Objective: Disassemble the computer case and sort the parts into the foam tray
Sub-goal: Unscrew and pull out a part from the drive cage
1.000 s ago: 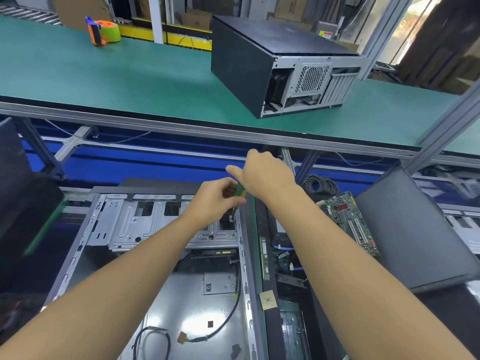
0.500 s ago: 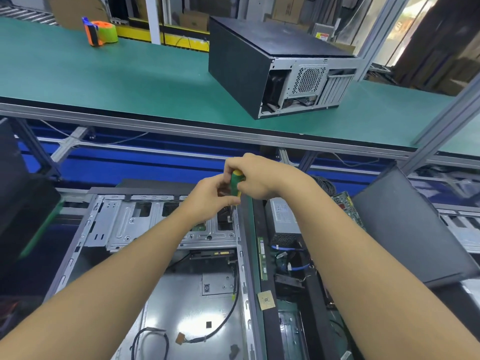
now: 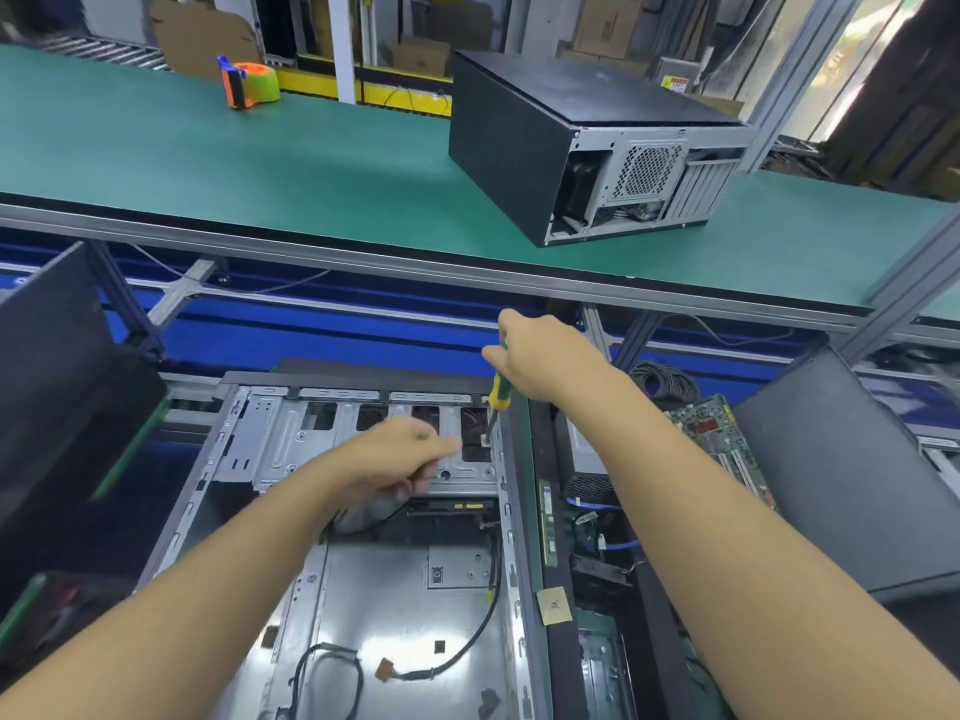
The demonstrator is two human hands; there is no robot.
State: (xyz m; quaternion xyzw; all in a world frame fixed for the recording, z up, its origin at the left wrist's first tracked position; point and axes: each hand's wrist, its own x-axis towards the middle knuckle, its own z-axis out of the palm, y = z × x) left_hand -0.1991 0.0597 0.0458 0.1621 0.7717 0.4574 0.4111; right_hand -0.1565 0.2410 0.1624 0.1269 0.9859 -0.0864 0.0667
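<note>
Gripping the screwdriver (image 3: 497,394) by its green-and-yellow handle, my right hand (image 3: 545,356) stands it nearly upright, tip down at the far right corner of the drive cage (image 3: 291,444). My left hand (image 3: 395,459) hovers over the cage, just beside the shaft. It is too blurred for me to tell whether its fingers pinch anything.

The computer case (image 3: 374,589) lies open beneath both arms, mostly gutted, with loose cables on its floor. To its right the foam tray (image 3: 558,641) touches it and already holds a memory stick (image 3: 546,522) and a processor chip (image 3: 554,606). A motherboard (image 3: 722,439) leans further right. I judge the job well along, with the cage and cables left.

Half a second ago both hands met at the screwdriver's handle. Now the left has dropped away.
</note>
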